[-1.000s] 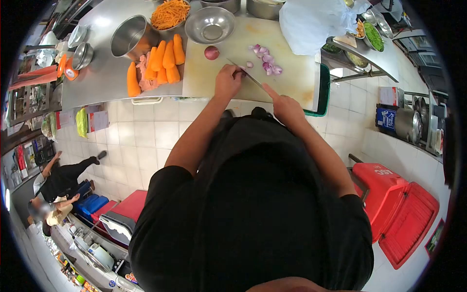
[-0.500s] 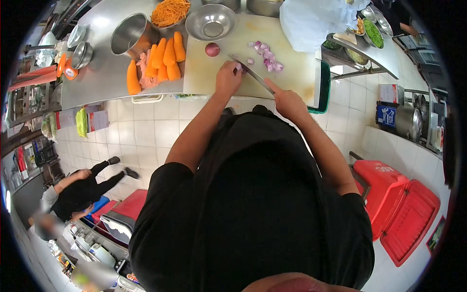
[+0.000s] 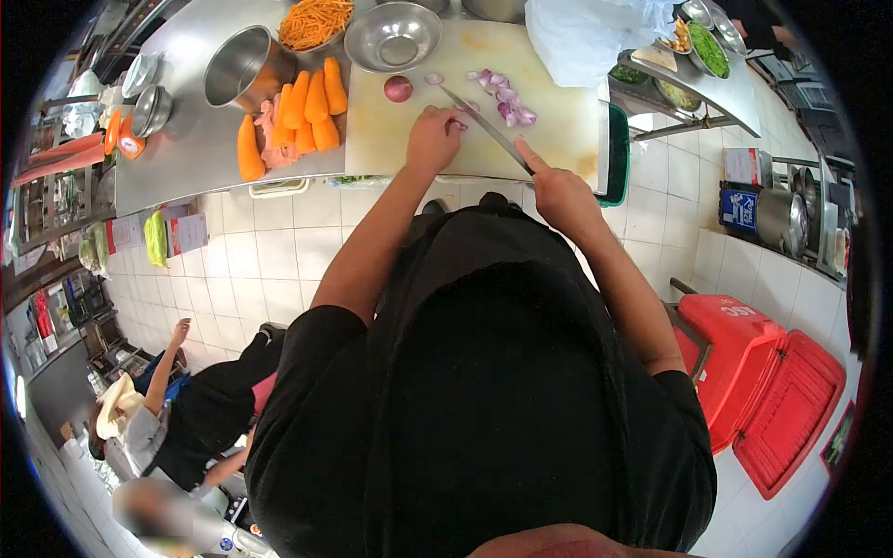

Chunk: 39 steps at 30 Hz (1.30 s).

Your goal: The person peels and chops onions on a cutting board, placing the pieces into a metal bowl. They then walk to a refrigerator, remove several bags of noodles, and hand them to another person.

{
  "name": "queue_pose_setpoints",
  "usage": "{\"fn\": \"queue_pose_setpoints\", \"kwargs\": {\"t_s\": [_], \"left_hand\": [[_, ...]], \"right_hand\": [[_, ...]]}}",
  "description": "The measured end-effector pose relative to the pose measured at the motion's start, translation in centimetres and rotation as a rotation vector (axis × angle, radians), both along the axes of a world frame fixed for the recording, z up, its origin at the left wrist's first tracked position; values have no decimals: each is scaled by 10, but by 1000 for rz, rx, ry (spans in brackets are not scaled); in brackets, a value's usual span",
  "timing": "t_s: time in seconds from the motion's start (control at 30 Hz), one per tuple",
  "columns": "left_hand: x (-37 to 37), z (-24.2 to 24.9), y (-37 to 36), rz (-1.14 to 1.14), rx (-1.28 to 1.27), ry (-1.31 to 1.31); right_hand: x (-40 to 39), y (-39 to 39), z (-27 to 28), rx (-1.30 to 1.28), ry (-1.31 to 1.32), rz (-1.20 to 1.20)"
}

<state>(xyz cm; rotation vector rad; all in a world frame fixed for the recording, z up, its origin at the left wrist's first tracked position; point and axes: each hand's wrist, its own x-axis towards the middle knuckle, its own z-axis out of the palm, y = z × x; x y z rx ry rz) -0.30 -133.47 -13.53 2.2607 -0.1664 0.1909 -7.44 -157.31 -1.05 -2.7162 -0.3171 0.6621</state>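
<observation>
One whole onion (image 3: 398, 88): round, glossy, purple-red, lying towards the left of the board, just below the steel bowl.
Onion pieces (image 3: 510, 113): thin, curved, pale inside with purple rims, loosely scattered on the board right of the knife's front end; I see one flat slice (image 3: 433, 79) apart from them, near the whole onion.
Left hand (image 3: 434, 141): bare, low over the board, fingers curled and partly closed; a small purple-white bit shows at the fingertips, but from where I sit I cannot tell whether it is pinched or only touched.
Right hand (image 3: 563, 197): bare, wrapped closed around the knife's handle, index finger stretched forward along the blade.
Knife (image 3: 488, 127): long, straight, narrow grey metal, slanting across the board, its tip pointing away from me and to the left.
Board (image 3: 558, 144): broad pale slab, matt, with yellowish stains.
Steel bowl (image 3: 393, 39): wide, shallow, shiny, flared to a thin rim, at the board's far left corner.
Carrots (image 3: 296, 104): thick, smooth, bright orange tapers, heaped on the metal counter (image 3: 177, 158) left of the board.
Shredded carrot (image 3: 316, 22): a tangled, stringy mound beyond the deep steel pot (image 3: 244, 73).
White bag (image 3: 581, 42): thin, wrinkled plastic, draped over the board's far right corner.
</observation>
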Motion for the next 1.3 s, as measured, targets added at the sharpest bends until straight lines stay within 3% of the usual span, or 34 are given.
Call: {"fn": "queue_pose_setpoints", "kwargs": {"t_s": [0.27, 0.47, 0.67, 0.77, 1.13, 1.2, 1.3], "left_hand": [[-4, -9, 1, 71, -102, -9], [-5, -5, 0, 79, 63, 7], [-10, -1, -6, 128, -80, 61], [-9, -16, -1, 48, -154, 56], [-9, -3, -2, 46, -40, 68], [-10, -2, -3, 48, -19, 55], [-4, -2, -3, 63, 16, -14]], "right_hand": [[-3, -6, 5, -4, 11, 22], [-3, -13, -3, 14, 33, 13], [-11, -9, -25, 101, 47, 2], [-11, -7, -31, 121, 36, -5], [-10, -5, 9, 24, 52, 47], [-7, -3, -30, 92, 10, 61], [8, -1, -26, 54, 46, 62]]}}
